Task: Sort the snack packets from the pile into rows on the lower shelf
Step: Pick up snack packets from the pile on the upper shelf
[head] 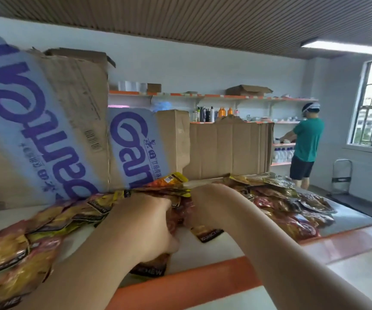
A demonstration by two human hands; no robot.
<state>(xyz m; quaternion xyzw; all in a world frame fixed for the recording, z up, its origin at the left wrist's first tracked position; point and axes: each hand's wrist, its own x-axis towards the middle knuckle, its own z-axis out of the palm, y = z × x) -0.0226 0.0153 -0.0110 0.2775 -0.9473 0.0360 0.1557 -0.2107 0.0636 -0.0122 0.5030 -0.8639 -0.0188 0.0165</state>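
Head view, from the left: a row of snack packets [35, 233] lies overlapped along the lower shelf [203, 253], in front of upright cardboard boxes [46, 119]. The picture is blurred here, so the edges of that row are hard to read.

In the middle the two hands work close together. The left hand [145, 222] has its fingers curled down over a dark-ended packet [151, 267], whose lower end pokes out beneath the palm near the orange shelf lip [191, 278]. The right hand [205, 204] reaches in just beside it. Its fingers are buried among the wrappers, so I cannot tell whether it grips anything; a black-banded packet [209, 234] shows just under it.

To the right the unsorted pile [292, 206] spreads loosely along the shelf.

Likely trouble:
- The wrappers look slick, so the dark-ended packet, held so near the lip, could slide over the edge.
- The left forearm passes close to the laid row, and a sideways sweep could scatter it.
- With both hands crowded on one spot, a pull may drag several overlapping packets at once.
- A hand pushed back too far could knock the boxes.
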